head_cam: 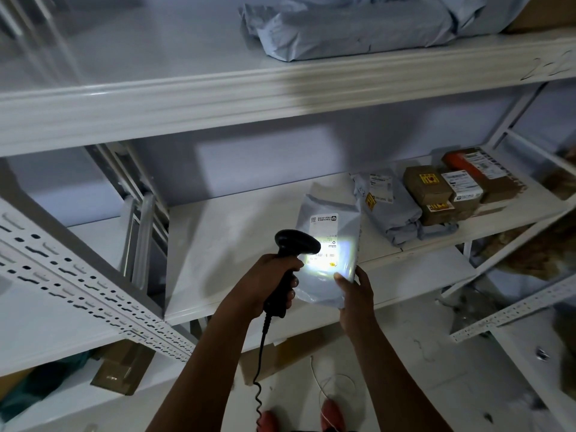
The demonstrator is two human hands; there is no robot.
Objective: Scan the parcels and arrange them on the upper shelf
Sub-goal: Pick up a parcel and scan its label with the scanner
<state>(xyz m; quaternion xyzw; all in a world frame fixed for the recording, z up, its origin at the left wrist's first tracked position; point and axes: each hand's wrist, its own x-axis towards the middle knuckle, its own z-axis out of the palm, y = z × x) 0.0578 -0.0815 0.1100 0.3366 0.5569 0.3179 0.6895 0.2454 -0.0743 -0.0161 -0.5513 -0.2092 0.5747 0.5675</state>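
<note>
Left hand (270, 283): fist wrapped tight around the grip of a black corded scanner (294, 255).
Right hand (355, 299): fingers pinch the lower right corner of a grey mailer bag (330, 232).
Mailer bag: held up over the front edge of the middle shelf (218, 244), scanner light glaring on its label.
Upper shelf (187, 98): grey wrapped parcels (352, 29) lie toward the right.
Middle shelf, right end: grey bags and brown boxes (436, 194) clustered together.

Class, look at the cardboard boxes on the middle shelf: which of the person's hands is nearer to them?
Right. The right hand, gripping the grey parcel, sits below and left of the boxes. The left hand, holding the scanner, is farther left.
</note>
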